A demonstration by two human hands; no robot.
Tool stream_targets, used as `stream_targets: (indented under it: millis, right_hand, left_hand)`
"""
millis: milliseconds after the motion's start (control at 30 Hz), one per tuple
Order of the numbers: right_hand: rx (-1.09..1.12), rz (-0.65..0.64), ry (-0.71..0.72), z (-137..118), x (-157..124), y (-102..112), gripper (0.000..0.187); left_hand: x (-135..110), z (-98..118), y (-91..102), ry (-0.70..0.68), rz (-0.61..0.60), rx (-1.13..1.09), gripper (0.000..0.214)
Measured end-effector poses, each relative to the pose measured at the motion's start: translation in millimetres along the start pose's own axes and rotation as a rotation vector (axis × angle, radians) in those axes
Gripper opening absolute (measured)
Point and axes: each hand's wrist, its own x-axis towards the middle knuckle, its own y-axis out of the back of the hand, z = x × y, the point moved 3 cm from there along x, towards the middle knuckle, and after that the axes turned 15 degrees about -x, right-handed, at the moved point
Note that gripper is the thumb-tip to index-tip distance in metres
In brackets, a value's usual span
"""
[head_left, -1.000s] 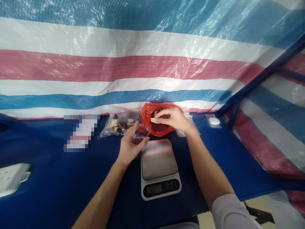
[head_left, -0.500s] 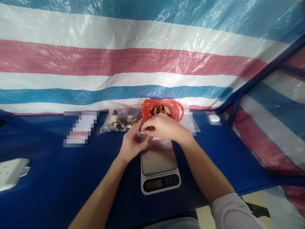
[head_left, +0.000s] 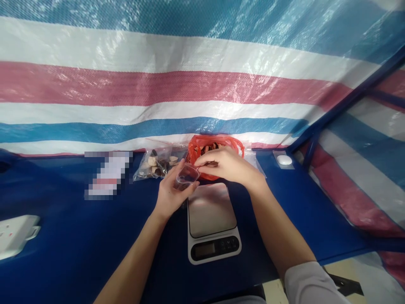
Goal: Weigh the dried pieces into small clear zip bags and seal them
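A clear plastic cup [head_left: 187, 174] is in my left hand [head_left: 171, 190], tilted, with fingers and thumb around its sides. My right hand [head_left: 229, 166] is at the cup's right rim, its fingertips drawn together; anything between them is too small to make out. Just behind and beneath that hand lies an open red plastic bag [head_left: 238, 147] full of dark and pale dried slices [head_left: 205, 149]. In front of both hands stands a white kitchen scale [head_left: 212, 211], its metal plate bare and its display dark.
Clear bags with pale and brown chunks [head_left: 153, 164] lie left of the red bag. Flat clear bags [head_left: 257, 164] are at its right, then a small white object [head_left: 284, 160]. A power strip [head_left: 17, 234] sits at far left on the blue table [head_left: 79, 245]. Striped sheeting [head_left: 190, 88] hangs behind.
My right hand has drawn back from over the cup toward its right rim, so the cup's opening now shows. My left hand keeps holding the cup. The view has shifted slightly.
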Motion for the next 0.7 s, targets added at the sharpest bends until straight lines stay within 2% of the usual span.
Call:
stream_targets:
  millis: [133, 233, 333, 433, 700]
  right_hand:
    - [-0.151, 0.008, -0.177, 26.7, -2.4, -2.2, 0.019]
    - [-0.335, -0.124, -0.242, 36.7, 1.8, -20.9, 0.018]
    - [-0.444, -0.218, -0.233, 36.3, 7.4, -40.1, 0.018]
    - [-0.426, -0.275, -0.200, 32.4, 10.5, -52.0, 0.020]
    - [-0.358, -0.296, -0.144, 35.4, 10.7, -65.1, 0.019]
  left_hand:
    - [-0.4, -2.8, 2.9, 0.043, 0.037, -0.042, 0.070]
    - [-0.9, -3.7, 3.2, 0.061, 0.039, -0.066, 0.070]
    - [-1.1, -4.1, 2.9, 0.057, 0.029, -0.084, 0.071]
    - [-1.2, -5.1, 3.0, 0.060, 0.027, -0.090, 0.071]
    - [-2.0, -7.6, 3.7, 0.061, 0.020, -0.077, 0.071]
